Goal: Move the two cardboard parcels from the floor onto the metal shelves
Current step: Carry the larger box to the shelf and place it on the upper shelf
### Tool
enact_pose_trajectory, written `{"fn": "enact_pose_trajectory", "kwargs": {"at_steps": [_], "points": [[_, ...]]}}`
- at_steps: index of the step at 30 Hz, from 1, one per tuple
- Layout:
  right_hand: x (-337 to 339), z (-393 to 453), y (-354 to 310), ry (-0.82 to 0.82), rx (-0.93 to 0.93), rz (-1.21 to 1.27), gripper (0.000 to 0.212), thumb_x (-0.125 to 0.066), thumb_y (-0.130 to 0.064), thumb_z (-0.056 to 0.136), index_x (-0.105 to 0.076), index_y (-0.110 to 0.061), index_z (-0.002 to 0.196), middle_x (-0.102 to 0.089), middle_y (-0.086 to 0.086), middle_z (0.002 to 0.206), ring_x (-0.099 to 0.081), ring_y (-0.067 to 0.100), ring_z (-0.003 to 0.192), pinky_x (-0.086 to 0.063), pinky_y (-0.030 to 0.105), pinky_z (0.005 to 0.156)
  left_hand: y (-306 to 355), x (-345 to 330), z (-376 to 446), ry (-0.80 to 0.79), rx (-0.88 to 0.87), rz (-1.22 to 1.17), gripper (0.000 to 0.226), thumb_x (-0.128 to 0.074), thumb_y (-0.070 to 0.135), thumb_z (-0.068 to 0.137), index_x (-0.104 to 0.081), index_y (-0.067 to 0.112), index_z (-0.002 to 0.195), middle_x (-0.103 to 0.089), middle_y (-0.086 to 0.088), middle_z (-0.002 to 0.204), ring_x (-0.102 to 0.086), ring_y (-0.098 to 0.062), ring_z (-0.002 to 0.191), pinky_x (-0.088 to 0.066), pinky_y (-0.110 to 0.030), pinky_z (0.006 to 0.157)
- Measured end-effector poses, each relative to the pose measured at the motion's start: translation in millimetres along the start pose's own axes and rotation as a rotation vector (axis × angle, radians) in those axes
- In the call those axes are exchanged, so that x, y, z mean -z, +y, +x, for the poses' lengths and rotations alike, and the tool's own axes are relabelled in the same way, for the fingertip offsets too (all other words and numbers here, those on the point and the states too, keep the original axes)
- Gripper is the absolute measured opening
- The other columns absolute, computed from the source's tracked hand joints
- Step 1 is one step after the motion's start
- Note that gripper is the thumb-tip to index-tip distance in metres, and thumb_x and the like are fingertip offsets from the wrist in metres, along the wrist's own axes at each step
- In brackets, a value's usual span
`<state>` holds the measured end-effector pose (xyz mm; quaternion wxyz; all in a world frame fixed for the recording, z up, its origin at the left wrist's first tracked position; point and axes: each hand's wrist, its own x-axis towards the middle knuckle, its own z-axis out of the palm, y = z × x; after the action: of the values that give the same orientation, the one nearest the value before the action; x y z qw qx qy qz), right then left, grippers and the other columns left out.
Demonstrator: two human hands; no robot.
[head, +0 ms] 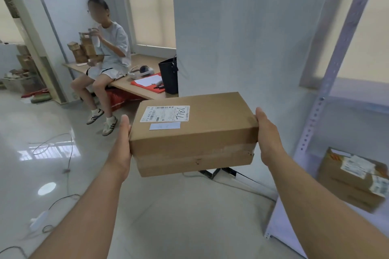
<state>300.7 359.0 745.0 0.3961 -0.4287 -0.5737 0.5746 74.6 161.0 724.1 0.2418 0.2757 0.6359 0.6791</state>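
I hold a brown cardboard parcel point(195, 136) with a white shipping label on top, level in the air at chest height in the middle of the view. My left hand point(122, 145) presses flat on its left end and my right hand point(268, 139) on its right end. A second cardboard parcel point(353, 178) with labels and tape lies on a lower level of the pale metal shelves point(315, 115) at the right edge. The held parcel is to the left of the shelves' front post.
A person sits on a low wooden bench point(134, 88) at the back left, beside a black bag point(168, 75) and red papers. Cables point(69, 153) and a power strip point(39, 219) trail over the glossy floor on the left. A white wall stands straight ahead.
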Motion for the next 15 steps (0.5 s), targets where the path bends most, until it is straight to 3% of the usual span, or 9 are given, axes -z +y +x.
{"fn": "enact_pose_trajectory", "kwargs": {"at_steps": [6, 9, 12, 14, 15], "points": [[35, -18, -4, 0.17, 0.063, 0.017, 0.039, -0.034, -0.051, 0.095, -0.052, -0.022, 0.113, -0.048, -0.001, 0.113, -0.042, 0.016, 0.101, -0.031, 0.031, 0.084, 16, -27, 10, -0.125, -0.047, -0.006, 0.064, -0.02, 0.068, 0.091, -0.072, 0.032, 0.096, -0.078, 0.009, 0.096, -0.064, -0.011, 0.105, -0.039, -0.036, 0.106], [55, -29, -4, 0.249, 0.068, 0.04, 0.055, -0.035, -0.054, 0.093, -0.047, -0.019, 0.134, -0.046, -0.002, 0.122, -0.04, 0.015, 0.107, -0.029, 0.032, 0.089, 22, -42, 14, -0.202, -0.046, -0.01, 0.062, -0.023, 0.07, 0.089, -0.072, 0.034, 0.1, -0.078, 0.008, 0.101, -0.065, -0.013, 0.109, -0.045, -0.033, 0.095], [71, -48, -10, 0.282, 0.056, 0.054, 0.068, -0.041, -0.072, 0.076, -0.051, -0.026, 0.126, -0.051, 0.001, 0.131, -0.047, 0.021, 0.115, -0.036, 0.039, 0.095, 24, -64, 14, -0.323, -0.045, -0.044, 0.061, -0.021, 0.065, 0.093, -0.069, 0.03, 0.107, -0.079, 0.008, 0.096, -0.072, -0.008, 0.096, -0.053, -0.023, 0.069], [84, -58, -15, 0.319, 0.025, 0.068, 0.076, -0.044, -0.079, 0.062, -0.054, -0.028, 0.118, -0.054, 0.003, 0.13, -0.05, 0.024, 0.115, -0.039, 0.045, 0.1, 26, -80, 12, -0.391, -0.059, -0.059, 0.062, -0.022, 0.063, 0.094, -0.068, 0.025, 0.114, -0.079, 0.004, 0.1, -0.073, -0.007, 0.094, -0.054, -0.022, 0.068], [94, -59, -15, 0.342, 0.039, 0.061, 0.069, -0.045, -0.076, 0.067, -0.054, -0.027, 0.115, -0.055, 0.002, 0.129, -0.05, 0.024, 0.113, -0.04, 0.043, 0.098, 28, -88, 11, -0.421, -0.081, -0.053, 0.062, -0.026, 0.063, 0.093, -0.067, 0.024, 0.118, -0.077, 0.003, 0.106, -0.072, -0.009, 0.1, -0.053, -0.025, 0.075]]}}
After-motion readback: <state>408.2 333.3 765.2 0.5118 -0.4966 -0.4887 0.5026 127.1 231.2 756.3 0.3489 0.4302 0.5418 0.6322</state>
